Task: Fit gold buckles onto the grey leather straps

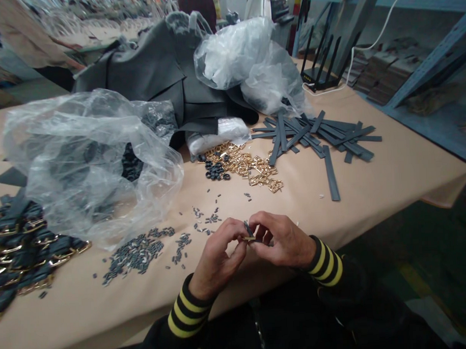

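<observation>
At the table's near edge, my left hand (221, 252) and my right hand (280, 239) meet with fingertips pinched together. Between them is a small gold metal piece (250, 238) with a short dark strip (247, 227) standing up at it. My fingers cover most of both, so the exact shape of the gold part is hidden. Left of my left hand lies a heap of tiny dark grey pieces (134, 254), with more scattered beyond the fingers. Farther back is a pile of gold buckles (251, 166) beside a cluster of black rings (216, 171).
Dark flat strips (311, 131) lie loosely piled at the back right. Clear plastic bags (98, 164) and dark grey sheet material (137, 71) cover the left and rear. Black-and-gold pieces (29, 248) sit far left. A router (321, 77) with a white cable stands behind; another person (29, 34) is far left.
</observation>
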`<act>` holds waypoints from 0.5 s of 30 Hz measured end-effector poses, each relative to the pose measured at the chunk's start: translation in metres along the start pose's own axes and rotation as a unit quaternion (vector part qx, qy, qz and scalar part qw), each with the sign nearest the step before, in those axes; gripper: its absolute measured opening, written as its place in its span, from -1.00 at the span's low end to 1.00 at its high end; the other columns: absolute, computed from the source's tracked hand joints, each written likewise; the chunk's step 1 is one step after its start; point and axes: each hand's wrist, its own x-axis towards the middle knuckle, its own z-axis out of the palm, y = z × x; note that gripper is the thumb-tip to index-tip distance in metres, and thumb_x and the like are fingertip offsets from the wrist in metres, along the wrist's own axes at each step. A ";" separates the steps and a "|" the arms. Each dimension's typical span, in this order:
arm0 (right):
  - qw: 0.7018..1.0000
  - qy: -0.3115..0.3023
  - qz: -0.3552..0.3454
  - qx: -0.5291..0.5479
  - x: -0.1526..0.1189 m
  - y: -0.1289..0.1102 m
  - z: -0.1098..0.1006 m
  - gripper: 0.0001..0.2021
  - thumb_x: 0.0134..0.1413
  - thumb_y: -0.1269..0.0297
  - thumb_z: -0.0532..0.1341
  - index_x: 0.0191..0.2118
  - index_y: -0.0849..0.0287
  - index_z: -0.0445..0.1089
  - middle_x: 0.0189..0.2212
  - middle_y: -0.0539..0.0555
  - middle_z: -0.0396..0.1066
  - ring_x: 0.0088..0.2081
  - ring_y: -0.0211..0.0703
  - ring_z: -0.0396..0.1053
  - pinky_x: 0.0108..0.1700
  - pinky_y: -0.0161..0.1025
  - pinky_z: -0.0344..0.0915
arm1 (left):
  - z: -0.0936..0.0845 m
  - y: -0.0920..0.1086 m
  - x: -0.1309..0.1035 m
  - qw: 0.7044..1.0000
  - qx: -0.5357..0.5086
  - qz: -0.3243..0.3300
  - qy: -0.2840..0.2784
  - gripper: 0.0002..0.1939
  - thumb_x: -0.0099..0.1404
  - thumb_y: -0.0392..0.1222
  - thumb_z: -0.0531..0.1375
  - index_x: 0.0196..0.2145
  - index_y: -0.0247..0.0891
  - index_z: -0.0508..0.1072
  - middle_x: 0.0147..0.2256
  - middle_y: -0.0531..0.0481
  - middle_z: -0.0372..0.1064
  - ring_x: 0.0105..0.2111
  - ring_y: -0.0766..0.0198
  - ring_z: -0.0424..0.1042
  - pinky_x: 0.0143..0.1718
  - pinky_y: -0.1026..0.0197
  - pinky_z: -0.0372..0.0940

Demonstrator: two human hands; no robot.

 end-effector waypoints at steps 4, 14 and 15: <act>0.999 0.021 0.003 -0.028 0.002 0.001 0.001 -0.90 -0.01 0.37 0.11 -0.31 0.17 0.20 -0.46 -0.01 0.26 -0.50 -0.33 0.27 -0.43 -0.37 0.28 | 0.005 -0.004 -0.003 0.995 -0.015 -0.062 0.073 -0.92 0.18 -0.38 0.06 -0.38 -0.24 0.28 -0.42 0.02 0.20 -0.42 0.34 0.26 -0.41 0.28 0.22; 0.999 0.012 0.032 -0.008 0.004 0.002 0.008 -0.88 0.02 0.40 0.07 -0.26 0.19 0.23 -0.49 -0.01 0.31 -0.52 -0.33 0.26 -0.43 -0.38 0.23 | 0.006 -0.002 -0.004 0.993 0.047 -0.074 0.082 -0.97 0.20 -0.30 0.07 -0.39 -0.24 0.29 -0.41 -0.01 0.23 -0.38 0.31 0.26 -0.37 0.26 0.22; 0.999 0.007 0.048 -0.017 0.004 0.002 0.009 -0.91 0.04 0.38 0.07 -0.29 0.19 0.24 -0.54 -0.04 0.29 -0.55 -0.34 0.24 -0.44 -0.39 0.21 | 0.007 -0.003 -0.005 0.990 0.063 -0.081 0.096 -0.96 0.20 -0.29 0.07 -0.40 -0.25 0.29 -0.42 0.00 0.23 -0.40 0.31 0.25 -0.37 0.26 0.21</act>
